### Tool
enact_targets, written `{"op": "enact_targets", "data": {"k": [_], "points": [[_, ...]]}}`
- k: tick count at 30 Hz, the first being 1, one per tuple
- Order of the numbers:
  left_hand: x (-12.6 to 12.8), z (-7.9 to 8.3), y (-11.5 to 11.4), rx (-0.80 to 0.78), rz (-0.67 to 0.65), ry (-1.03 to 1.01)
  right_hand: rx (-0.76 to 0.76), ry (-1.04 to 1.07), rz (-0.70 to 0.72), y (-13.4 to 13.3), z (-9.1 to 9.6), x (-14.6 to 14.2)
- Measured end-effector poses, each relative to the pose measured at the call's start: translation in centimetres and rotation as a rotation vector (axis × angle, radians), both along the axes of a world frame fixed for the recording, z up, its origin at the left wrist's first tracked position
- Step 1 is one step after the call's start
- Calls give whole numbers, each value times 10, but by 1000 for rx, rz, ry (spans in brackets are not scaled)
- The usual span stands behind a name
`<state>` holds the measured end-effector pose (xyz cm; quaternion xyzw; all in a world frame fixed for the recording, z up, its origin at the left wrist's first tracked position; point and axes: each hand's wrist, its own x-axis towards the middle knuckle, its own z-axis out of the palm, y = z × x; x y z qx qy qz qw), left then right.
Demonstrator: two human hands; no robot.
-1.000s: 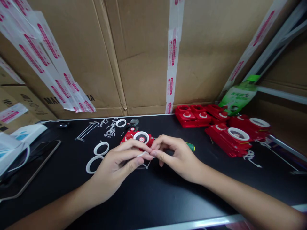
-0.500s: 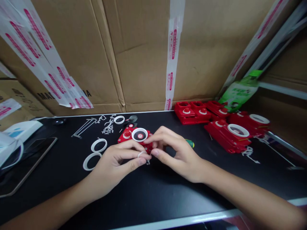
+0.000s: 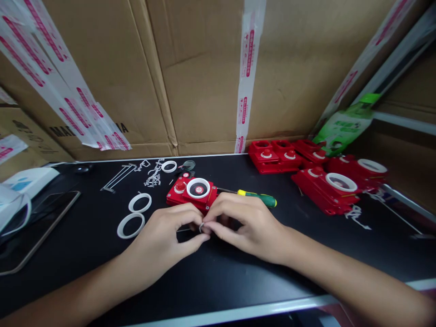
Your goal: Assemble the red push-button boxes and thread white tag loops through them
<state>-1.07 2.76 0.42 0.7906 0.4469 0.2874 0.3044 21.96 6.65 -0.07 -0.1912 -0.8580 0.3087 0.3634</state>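
Note:
My left hand [image 3: 170, 229] and my right hand [image 3: 243, 220] meet at the fingertips in front of a red box [image 3: 173, 196]. Between the fingertips both pinch a small pale loop [image 3: 201, 226], possibly a chain end; the fingers hide most of it. A thin pale rod [image 3: 184, 230] shows through the gap below my left index finger. The red box bears a white ring [image 3: 188, 190] around a dark round window, plus a red knob [image 3: 180, 185]. Just behind my right hand lies a screwdriver [image 3: 265, 200] with a green and yellow handle.
White rings [image 3: 138, 233], thin metal hammers [image 3: 117, 178] and pale chains [image 3: 154, 179] lie to the left. A phone [image 3: 44, 231] rests at far left. Several red boxes [image 3: 320, 193] and a green bottle [image 3: 347, 127] stand at right. Cardboard [image 3: 204, 81] walls the back.
Both hands have drawn slightly nearer to me, off the red box. The loop has shifted from lying over my left fingers to between the fingertips of both hands. More of the screwdriver shows.

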Motion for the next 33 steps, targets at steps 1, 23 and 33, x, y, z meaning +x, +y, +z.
{"op": "enact_targets", "data": {"k": [1, 23, 33], "points": [[-1, -2, 1, -39, 15, -13, -19, 1, -25, 0, 1, 0], [-5, -6, 12, -208, -109, -92, -613, 214, -82, 3, -1, -6], [-7, -3, 7, -180, -156, 37, -925, 188, 72, 12, 4, 0]]}}
